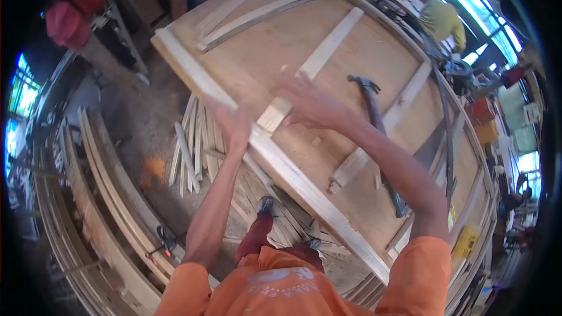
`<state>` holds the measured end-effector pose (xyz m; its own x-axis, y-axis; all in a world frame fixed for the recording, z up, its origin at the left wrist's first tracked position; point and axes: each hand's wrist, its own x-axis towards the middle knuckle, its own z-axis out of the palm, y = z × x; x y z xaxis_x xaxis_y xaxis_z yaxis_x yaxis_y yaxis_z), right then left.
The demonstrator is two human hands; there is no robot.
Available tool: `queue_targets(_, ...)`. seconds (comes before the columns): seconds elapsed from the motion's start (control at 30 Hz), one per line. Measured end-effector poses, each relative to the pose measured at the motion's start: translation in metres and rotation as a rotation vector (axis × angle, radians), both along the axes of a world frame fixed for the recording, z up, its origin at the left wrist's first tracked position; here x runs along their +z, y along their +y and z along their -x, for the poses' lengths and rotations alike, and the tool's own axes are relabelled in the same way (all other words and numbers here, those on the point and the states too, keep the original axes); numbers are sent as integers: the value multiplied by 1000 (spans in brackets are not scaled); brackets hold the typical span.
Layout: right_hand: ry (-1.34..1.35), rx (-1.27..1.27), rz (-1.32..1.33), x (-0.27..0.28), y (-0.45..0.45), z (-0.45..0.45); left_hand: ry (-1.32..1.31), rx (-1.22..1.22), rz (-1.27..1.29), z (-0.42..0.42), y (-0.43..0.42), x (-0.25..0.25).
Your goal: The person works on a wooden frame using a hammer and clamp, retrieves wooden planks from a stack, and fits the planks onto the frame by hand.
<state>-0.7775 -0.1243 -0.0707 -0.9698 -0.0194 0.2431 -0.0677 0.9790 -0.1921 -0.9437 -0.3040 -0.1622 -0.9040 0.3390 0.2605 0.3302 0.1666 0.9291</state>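
Looking down in the head view, we see our two bare hands near the middle of the frame, over a wooden panel (328, 140) that runs from the upper left towards the lower right. Our left hand (233, 126) is at the pale edge strip (298, 175) along the panel's near side; it is blurred, and we cannot tell whether its fingers close on the wood. Our right hand (304, 99) is over the crosspiece (332, 41), near the end that meets the edge strip, its fingers spread wide and its thumb apart from them; blur hides whether it touches the wood.

Right of centre, a hammer (373, 102) lies on the panel, its head towards the top of the frame, partly hidden by our right forearm. More slats (266, 16) cross the panel at the top. Long boards (108, 175) fill the lower left, and loose strips (196, 134) lie beside the panel on the floor. At the upper right, a person in a yellow top (442, 20) bends forward.
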Motion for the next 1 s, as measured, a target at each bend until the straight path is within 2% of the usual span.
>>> queue_targets(0.03,66,-194,130,11,3,-6,36,31,15,0,0,3)
queue_targets(0.1,181,-851,85,-3,52,-56,15,34,-8,-4,0,6)
queue_targets(0.17,-134,-1048,-233,-16,86,-111,8,62,-17,-4,-3,11)
queue_targets(0.23,-463,-1083,15,-24,109,-126,-79,57,-2,-2,-2,15)
queue_targets(0.3,-380,-1035,57,-44,121,-134,60,58,84,27,-1,-6)
queue_targets(0.4,-197,-1006,-3,-43,120,-132,74,67,139,62,7,22)
queue_targets(0.43,-120,-985,-7,-31,118,-135,85,144,166,75,14,21)
queue_targets(0.5,-104,-1022,547,53,47,-116,80,216,206,71,15,17)
queue_targets(0.57,-144,-949,630,93,4,-117,585,190,168,47,17,56)
queue_targets(0.6,-179,-873,713,97,-16,-122,364,-131,174,17,16,111)
queue_targets(0.63,-257,-857,681,93,-35,-129,128,-440,179,-12,18,151)
queue_targets(0.67,-333,-833,640,91,-53,-135,240,-498,264,-10,40,115)
queue_targets(0.7,-401,-810,766,99,-76,-136,357,-550,342,2,68,67)
queue_targets(0.77,-447,-666,791,82,-90,-151,384,-663,485,10,115,25)
queue_targets(0.8,-428,-674,783,86,-89,-152,401,-668,473,12,127,11)
queue_targets(0.87,-408,-765,1004,89,-90,-155,494,-872,324,13,147,-5)
queue_targets(0.9,-400,-776,1017,92,-80,-154,498,-889,329,12,149,-2)
queue_targets(0.97,-335,-893,710,98,-51,-149,363,-986,307,11,145,6)
queue_targets(1.0,-341,-900,715,74,-56,-150,356,-993,308,7,142,5)
